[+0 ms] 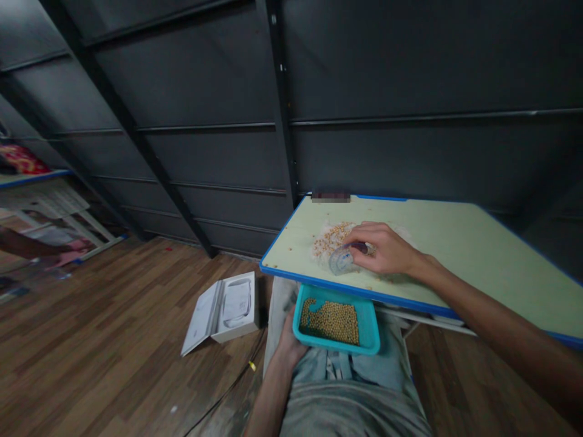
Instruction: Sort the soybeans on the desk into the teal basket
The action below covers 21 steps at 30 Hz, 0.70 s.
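Observation:
My right hand (380,249) is closed around a clear plastic cup (340,261), tipped low over the table with its round end toward the left. Under and beside it, small orange-tan beans (330,240) lie scattered in a whitish patch on the pale green tabletop (437,243). Below the table's front edge, a turquoise plastic tray (374,340) rests over my lap, partly filled with round yellowish beans (339,321). My left hand (291,340) grips the tray at its left side; most of its fingers are hidden beneath it.
The table has a blue edge strip (282,271) and stands against a dark panelled wall (218,152). An open white box (234,306) sits on the wooden floor to the left, near a black cable (228,388). Another person's arm (36,244) reaches in at far left.

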{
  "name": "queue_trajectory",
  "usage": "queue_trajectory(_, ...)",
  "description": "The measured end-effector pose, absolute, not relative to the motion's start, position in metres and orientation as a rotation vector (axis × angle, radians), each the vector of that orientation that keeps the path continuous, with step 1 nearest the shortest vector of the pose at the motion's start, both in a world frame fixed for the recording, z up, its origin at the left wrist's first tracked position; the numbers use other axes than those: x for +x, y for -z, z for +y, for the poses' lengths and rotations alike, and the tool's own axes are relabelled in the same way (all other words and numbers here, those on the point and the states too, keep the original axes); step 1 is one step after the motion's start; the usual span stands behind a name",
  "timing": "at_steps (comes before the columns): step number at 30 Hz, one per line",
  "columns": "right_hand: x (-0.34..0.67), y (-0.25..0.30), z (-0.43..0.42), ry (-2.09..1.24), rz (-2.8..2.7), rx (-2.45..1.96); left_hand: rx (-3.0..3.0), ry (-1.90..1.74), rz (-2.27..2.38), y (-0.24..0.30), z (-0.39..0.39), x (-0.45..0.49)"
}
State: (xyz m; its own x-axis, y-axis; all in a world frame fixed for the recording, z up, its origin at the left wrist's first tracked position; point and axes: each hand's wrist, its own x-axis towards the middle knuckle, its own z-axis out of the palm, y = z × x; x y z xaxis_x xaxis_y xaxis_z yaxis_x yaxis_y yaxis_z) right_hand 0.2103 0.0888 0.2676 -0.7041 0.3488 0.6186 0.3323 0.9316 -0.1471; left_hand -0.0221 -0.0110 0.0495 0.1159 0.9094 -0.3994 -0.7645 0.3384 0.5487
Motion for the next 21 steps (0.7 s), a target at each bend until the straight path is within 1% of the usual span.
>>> queue_trajectory(10,0.2097,-0.2719,0.0878,0.068,-2.356,-0.399,0.248,-1.232,0.779,-0.0548,-0.0123,-0.021)
queue_trajectory(21,0.2094,-0.2704,0.0861,-0.01,-2.415,-0.424,0.251,-1.232,0.777,-0.0583,-0.0133,-0.0198)
